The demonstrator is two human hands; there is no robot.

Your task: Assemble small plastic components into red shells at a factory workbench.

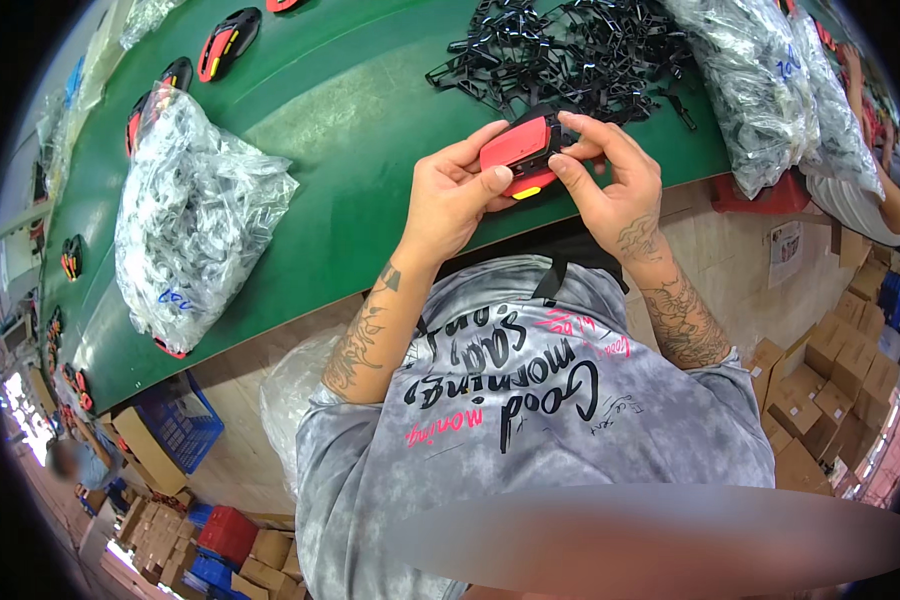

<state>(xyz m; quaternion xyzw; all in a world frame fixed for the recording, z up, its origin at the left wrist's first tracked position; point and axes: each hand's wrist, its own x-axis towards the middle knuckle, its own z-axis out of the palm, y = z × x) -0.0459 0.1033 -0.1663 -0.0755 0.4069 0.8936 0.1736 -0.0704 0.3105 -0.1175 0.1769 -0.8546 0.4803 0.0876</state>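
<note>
Over the near edge of the green worktable (360,105), both my hands hold a red-and-black plastic casing (515,147) with a yellow patch on its near side. My left hand (450,195) is closed round its left end, the thumb lying along the near side. On the other end, the fingertips and thumb of my right hand (610,170) pinch the black part. Whether a small separate piece sits between those fingertips, I cannot tell. Just beyond lies a loose heap of black plastic frames (580,55), with a few stray ones at its near right.
A clear plastic bag (195,220) full of parts stands on the left of the table, another bag (755,90) on the right. More red-and-black casings (228,45) lie at the far left. A red bin (765,195) is under the right bag. Other people work at both sides.
</note>
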